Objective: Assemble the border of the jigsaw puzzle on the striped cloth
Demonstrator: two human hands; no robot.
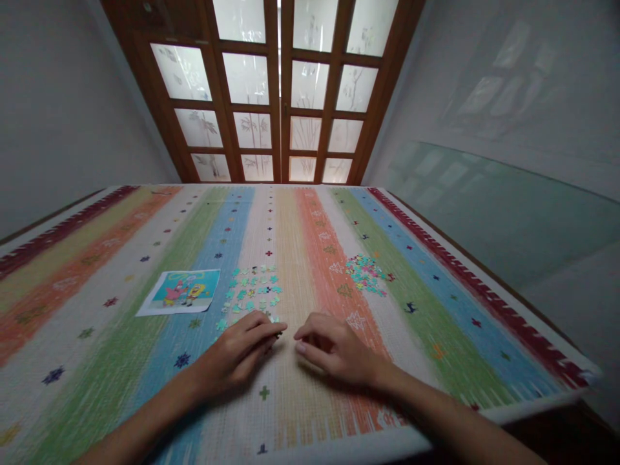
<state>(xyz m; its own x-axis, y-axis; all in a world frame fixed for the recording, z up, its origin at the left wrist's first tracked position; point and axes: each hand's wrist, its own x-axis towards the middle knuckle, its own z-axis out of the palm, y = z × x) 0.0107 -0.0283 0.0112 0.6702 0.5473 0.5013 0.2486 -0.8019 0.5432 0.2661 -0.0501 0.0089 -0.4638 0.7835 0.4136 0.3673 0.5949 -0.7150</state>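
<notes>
My left hand (pixel 249 345) hovers over the front of the cloth with its fingers pinched together. A small dark-edged puzzle piece (pixel 279 334) shows at its fingertips. Just to the right, my right hand (pixel 336 345) is curled, thumb and forefinger nearly meeting; whether anything sits between them I cannot make out. A narrow gap separates the two hands. Behind my left hand, loose teal puzzle pieces (pixel 250 292) lie spread out in rough rows, the nearest partly hidden by it. A heap of mixed puzzle pieces (pixel 365 274) lies farther back on the right.
A printed picture sheet (pixel 181 292) with two cartoon figures lies left of the rows. The striped cloth (pixel 295 258) covers the wide table. Beyond its far edge stand wooden doors with glass panes (pixel 281 129). A pale glass panel (pixel 484 200) leans along the right wall.
</notes>
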